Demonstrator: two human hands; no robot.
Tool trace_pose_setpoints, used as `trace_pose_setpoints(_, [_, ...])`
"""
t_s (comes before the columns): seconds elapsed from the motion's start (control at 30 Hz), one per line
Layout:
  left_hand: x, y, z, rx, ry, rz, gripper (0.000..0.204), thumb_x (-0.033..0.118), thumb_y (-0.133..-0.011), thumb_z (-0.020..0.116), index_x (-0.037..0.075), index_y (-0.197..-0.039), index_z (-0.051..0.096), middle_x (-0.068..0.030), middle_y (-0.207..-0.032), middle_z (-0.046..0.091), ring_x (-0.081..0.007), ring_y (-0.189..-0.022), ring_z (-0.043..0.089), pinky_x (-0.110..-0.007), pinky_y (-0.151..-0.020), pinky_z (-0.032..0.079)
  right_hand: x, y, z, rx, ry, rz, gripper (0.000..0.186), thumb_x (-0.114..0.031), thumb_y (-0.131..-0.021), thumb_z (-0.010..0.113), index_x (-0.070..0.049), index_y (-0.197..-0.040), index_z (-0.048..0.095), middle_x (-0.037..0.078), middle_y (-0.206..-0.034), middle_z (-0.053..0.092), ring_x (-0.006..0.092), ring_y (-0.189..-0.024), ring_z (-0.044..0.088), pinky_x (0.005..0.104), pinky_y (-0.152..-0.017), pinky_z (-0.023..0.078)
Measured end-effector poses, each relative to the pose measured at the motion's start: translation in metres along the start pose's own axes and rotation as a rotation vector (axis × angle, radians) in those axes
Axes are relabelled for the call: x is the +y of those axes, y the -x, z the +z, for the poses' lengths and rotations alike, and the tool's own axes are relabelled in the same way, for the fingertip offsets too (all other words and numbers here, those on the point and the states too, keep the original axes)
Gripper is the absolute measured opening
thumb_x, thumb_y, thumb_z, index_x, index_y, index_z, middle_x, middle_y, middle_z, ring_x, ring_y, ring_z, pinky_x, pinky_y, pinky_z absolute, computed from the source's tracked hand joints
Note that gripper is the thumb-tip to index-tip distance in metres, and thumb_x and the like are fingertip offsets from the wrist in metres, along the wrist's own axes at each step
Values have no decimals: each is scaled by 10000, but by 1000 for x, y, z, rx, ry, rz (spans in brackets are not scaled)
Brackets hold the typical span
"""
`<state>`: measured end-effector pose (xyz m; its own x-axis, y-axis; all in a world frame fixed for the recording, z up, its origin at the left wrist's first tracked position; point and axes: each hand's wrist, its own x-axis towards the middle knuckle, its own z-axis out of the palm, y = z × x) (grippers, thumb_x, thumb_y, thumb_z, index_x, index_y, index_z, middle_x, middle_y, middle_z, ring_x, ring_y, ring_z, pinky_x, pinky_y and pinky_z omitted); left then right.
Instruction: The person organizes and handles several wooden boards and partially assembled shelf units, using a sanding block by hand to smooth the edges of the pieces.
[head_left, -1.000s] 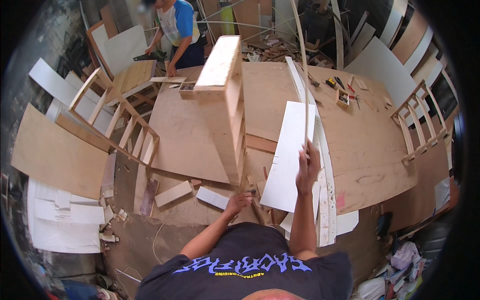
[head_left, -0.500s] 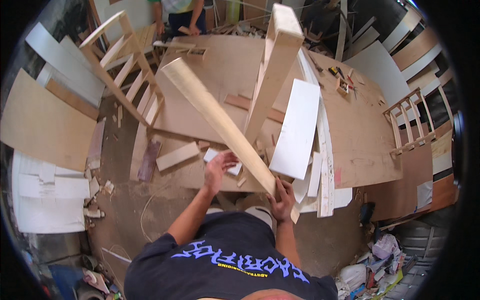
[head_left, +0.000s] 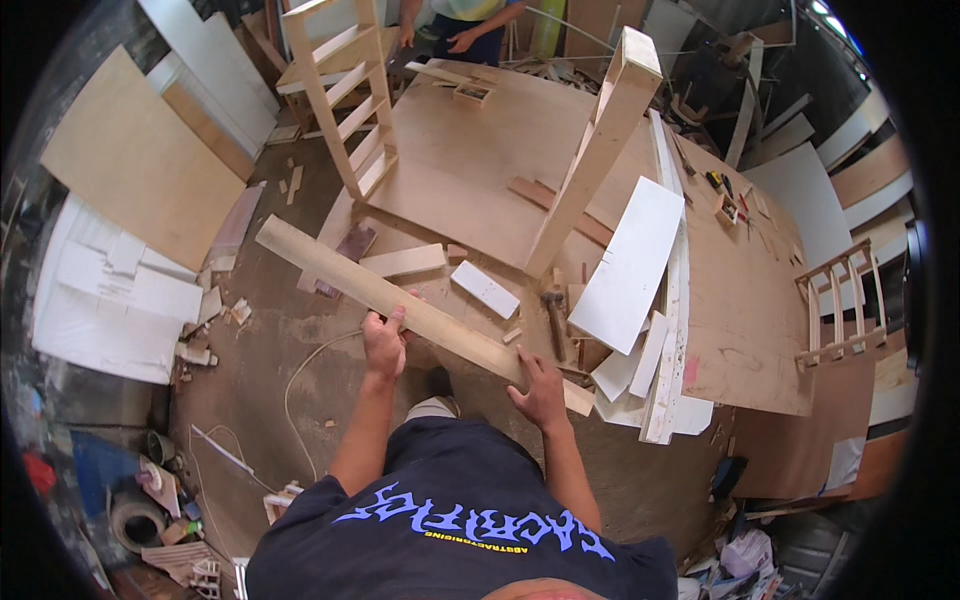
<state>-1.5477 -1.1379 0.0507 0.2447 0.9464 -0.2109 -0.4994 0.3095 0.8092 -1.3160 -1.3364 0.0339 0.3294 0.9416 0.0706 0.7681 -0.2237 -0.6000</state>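
Note:
A long, pale wooden board (head_left: 450, 332) lies aslant in front of me, its far end up to the left and its near end low on the right. My left hand (head_left: 385, 342) grips its near edge around the middle, thumb on top and fingers partly hidden beneath. Toward the right end, my right hand (head_left: 541, 388) holds the board with fingers over its face. Just beyond it on the worktable are a white block (head_left: 485, 289) and a hammer (head_left: 554, 325). An upright wooden frame (head_left: 590, 160) stands past these.
The large plywood worktable (head_left: 470, 150) carries a ladder-like frame (head_left: 350, 110), white panels (head_left: 630, 265) and a small box (head_left: 727, 210) near tools. A co-worker's hands (head_left: 463, 40) show at the far side. Boards (head_left: 145, 150) lean at left; a cord (head_left: 292, 400) lies on the floor.
The board has swung down and left, from steeply raised to flatter. My left hand, previously open beside it, now grips it. My view has shifted leftward.

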Motion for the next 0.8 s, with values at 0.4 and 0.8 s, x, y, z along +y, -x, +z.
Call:
trace_pose_setpoints(0.4, [18, 42, -67, 269, 120, 133, 484, 9, -972, 535, 95, -1425, 388, -116, -1232, 613, -258, -1091, 652, -448, -857, 601, 32, 87, -2, 250, 109, 181, 607, -59, -604, 720, -162, -1201, 682, 105, -1117, 645, 295, -1152, 577, 488, -1178, 301])
trace_pose_setpoints(0.8, [36, -100, -81, 80, 67, 24, 800, -134, -908, 537, 156, -1568, 190, -183, -1430, 480, -286, -1166, 603, -461, -872, 601, -22, 27, 24, 523, 339, 688, 747, -41, -664, 700, -193, -1386, 581, 184, -1527, 378, 392, -1465, 290, 519, -1213, 195])
